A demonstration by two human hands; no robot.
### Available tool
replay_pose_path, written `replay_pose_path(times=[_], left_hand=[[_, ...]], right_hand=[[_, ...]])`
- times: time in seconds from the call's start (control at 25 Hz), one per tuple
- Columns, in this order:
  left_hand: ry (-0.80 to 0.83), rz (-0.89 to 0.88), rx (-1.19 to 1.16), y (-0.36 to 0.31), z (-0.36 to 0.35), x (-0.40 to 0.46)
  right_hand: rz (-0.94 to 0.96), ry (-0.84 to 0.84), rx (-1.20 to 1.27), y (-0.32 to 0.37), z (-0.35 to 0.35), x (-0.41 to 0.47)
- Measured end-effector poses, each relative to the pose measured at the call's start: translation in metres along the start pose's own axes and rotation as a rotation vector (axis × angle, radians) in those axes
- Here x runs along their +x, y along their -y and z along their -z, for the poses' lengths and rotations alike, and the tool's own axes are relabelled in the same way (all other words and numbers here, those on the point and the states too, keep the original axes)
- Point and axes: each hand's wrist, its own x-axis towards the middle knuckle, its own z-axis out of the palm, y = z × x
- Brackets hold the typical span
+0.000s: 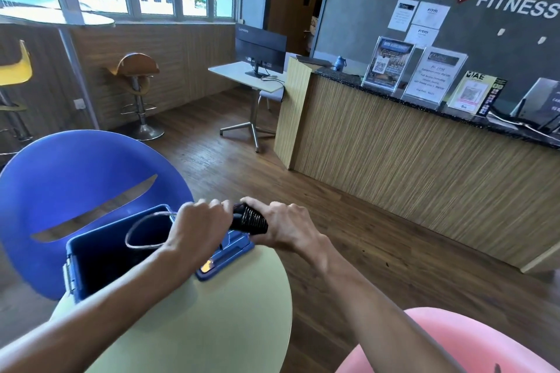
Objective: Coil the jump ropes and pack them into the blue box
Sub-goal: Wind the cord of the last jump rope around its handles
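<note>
Right hand (283, 225) is wrapped round the black ribbed handles (250, 219), left hand (198, 225) pinches their other end, both just above the far rim of the box (75, 254) on the worktop (212, 312). A loop of rope (136, 227) already hangs inside. Best bet: keep the handles clamped together, tuck that loop down first so it won't spring out, then lower the handles in flat.
</note>
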Motion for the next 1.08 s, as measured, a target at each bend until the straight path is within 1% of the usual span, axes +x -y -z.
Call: replay_pose_path(times=[0.04, 0.08, 0.12, 0.16, 0.2, 0.24, 0.28, 0.32, 0.36, 0.4, 0.44, 0.48, 0.56, 0.68, 0.76, 0.84, 0.92, 1.04, 1.08], left_hand=[[0.007, 0.023, -0.068, -0.004, -0.008, -0.005], [0.053, 0.082, -0.152, -0.008, -0.011, -0.01], [0.075, 0.178, -0.29, -0.013, -0.015, -0.012], [0.101, 0.27, -0.463, -0.017, -0.015, -0.01], [0.115, 0.331, -0.705, -0.018, -0.014, -0.009], [0.182, 0.397, -1.011, -0.016, -0.011, -0.006], [0.307, 0.438, -1.343, -0.013, -0.008, -0.001], [0.469, 0.429, -1.64, -0.008, -0.005, 0.001], [0.62, 0.368, -1.84, -0.003, -0.006, 0.002], [0.724, 0.28, -1.942, 0.001, -0.006, 0.001], [0.765, 0.209, -1.985, 0.003, -0.011, 0.001], [0.76, 0.166, -2.011, 0.002, -0.013, 0.002], [0.742, 0.172, -2.127, -0.004, -0.018, 0.006], [0.789, 0.186, -2.367, -0.022, -0.025, 0.007], [0.776, 0.249, -2.438, -0.03, -0.028, 0.005], [0.711, 0.367, -2.49, -0.032, -0.033, 0.005], [0.637, 0.431, -2.455, -0.031, -0.035, 0.006], [0.493, 0.49, -2.193, -0.029, -0.039, 0.008], [0.451, 0.535, -2.117, -0.03, -0.039, 0.009]], right_hand=[[-0.016, -0.042, -0.005, -0.002, 0.0, 0.001], [-0.031, -0.079, -0.015, -0.004, 0.001, 0.003], [-0.042, -0.105, -0.027, -0.006, 0.001, 0.003], [-0.046, -0.121, -0.036, -0.008, 0.002, 0.004], [-0.05, -0.136, -0.038, -0.01, 0.002, 0.004], [-0.056, -0.156, -0.038, -0.012, 0.001, 0.004], [-0.06, -0.181, -0.04, -0.014, 0.001, 0.004], [-0.054, -0.201, -0.047, -0.015, 0.003, 0.004], [-0.037, -0.207, -0.052, -0.015, 0.003, 0.005], [-0.013, -0.203, -0.051, -0.014, 0.003, 0.006], [0.009, -0.198, -0.045, -0.012, 0.004, 0.006], [0.025, -0.194, -0.037, -0.01, 0.005, 0.006], [0.041, -0.179, -0.028, -0.008, 0.006, 0.007], [0.022, -0.166, -0.011, -0.007, 0.005, 0.005], [0.001, -0.184, -0.008, -0.009, 0.005, 0.006], [-0.028, -0.182, -0.022, -0.014, 0.004, 0.006], [-0.068, -0.175, -0.029, -0.019, 0.002, 0.006], [-0.118, -0.176, -0.025, -0.025, 0.0, 0.006], [-0.136, -0.182, -0.017, -0.025, -0.001, 0.006]])
